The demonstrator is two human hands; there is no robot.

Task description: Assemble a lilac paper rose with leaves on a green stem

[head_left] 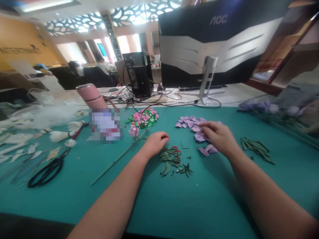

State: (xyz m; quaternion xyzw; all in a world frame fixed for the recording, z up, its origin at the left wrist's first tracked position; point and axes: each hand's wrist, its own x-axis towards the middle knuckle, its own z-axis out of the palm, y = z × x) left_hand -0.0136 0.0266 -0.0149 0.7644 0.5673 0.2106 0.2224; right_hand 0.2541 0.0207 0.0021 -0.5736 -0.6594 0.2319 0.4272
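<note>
My left hand (156, 143) is above the teal mat with its fingers curled in and thumb pressed to them. Whatever they may hold is hidden. Just below it lies a pile of small green leaf pieces (167, 156) with red bits (176, 152). My right hand (220, 137) reaches over a heap of purple petals (189, 122), its fingertips at the petals and slightly apart. Under its palm lie larger purple cupped petals (204, 151). Left of my left hand rests a pink rose (134, 130) on a long green stem (113, 164).
Pink flowers with green leaves (144, 117) lie behind the rose. Black-handled scissors (47, 171) and shuttlecocks (59, 136) are at left, near a pink flask (91, 94). Green strips (258, 149) lie at right. A large monitor (219, 43) and cables stand behind. Two people sit far back.
</note>
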